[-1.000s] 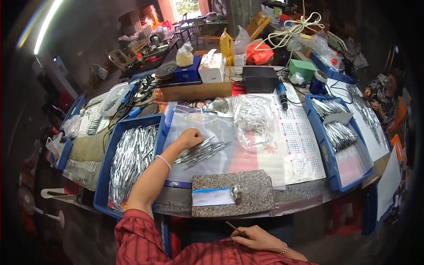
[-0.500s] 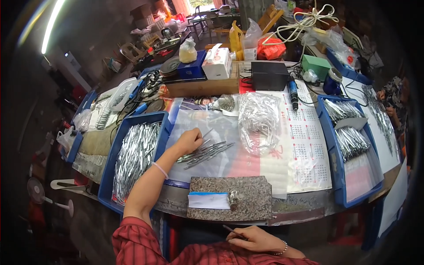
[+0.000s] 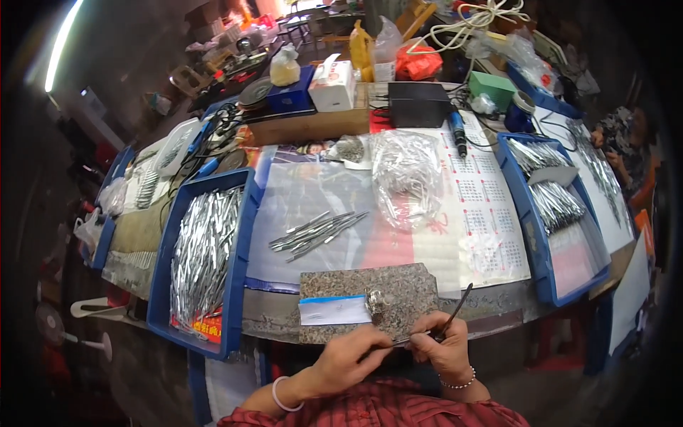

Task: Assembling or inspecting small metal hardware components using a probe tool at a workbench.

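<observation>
My left hand [image 3: 353, 361] and my right hand [image 3: 442, 347] are close together just in front of a speckled stone slab [image 3: 411, 299]. A thin metal strip [image 3: 400, 344] shows between their fingertips, pinched by my left hand and mostly covered. My right hand is closed round a slim dark pointed tool [image 3: 458, 309] that sticks up past the thumb. On the slab lie a white paper pad with a blue edge [image 3: 334, 311] and a small shiny clump [image 3: 378, 302]. Beyond it, a loose pile of thin metal strips [image 3: 318, 233] rests on a clear plastic sheet [image 3: 281, 196].
Blue trays of metal strips stand at the left [image 3: 237, 263] and right [image 3: 530, 238]. A clear bag of pale pieces [image 3: 407, 178] lies between them. Behind are a black box [image 3: 420, 104], a blue-black handheld tool [image 3: 457, 135] and a tissue box [image 3: 332, 87]. Another person [image 3: 626, 142] sits far right.
My left hand has drawn back from the pile to meet my right hand, with a thin strip in its fingers. My right hand has risen, tool upright. The view has shifted slightly.
</observation>
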`<action>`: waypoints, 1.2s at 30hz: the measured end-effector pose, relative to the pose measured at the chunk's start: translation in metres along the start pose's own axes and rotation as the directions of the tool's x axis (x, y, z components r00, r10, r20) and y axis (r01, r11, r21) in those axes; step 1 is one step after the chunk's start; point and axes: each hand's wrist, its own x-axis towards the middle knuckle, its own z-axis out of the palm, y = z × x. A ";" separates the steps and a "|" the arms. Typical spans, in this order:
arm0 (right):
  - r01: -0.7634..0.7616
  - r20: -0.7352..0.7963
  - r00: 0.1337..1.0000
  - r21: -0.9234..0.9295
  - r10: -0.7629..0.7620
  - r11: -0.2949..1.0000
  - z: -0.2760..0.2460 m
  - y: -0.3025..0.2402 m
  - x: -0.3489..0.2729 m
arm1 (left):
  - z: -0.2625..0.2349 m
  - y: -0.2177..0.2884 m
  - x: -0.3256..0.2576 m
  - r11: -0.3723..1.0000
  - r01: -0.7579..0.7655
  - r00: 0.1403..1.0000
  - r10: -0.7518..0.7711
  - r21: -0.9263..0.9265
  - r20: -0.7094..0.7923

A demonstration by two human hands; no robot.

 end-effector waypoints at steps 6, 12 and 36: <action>0.039 0.224 0.974 -0.357 0.045 0.933 0.009 -0.011 -0.004 | -0.013 -0.009 -0.018 0.567 0.070 0.963 -0.252 -0.821 -0.092; 0.268 0.251 0.959 -0.659 -0.130 0.703 0.010 -0.040 0.045 | -0.021 -0.027 -0.036 0.470 0.069 0.953 -0.291 -0.880 -0.081; 0.110 0.103 0.979 -0.993 -0.176 0.032 -0.043 -0.025 0.251 | -0.032 -0.035 -0.069 0.701 0.125 0.888 -0.394 -0.703 -0.235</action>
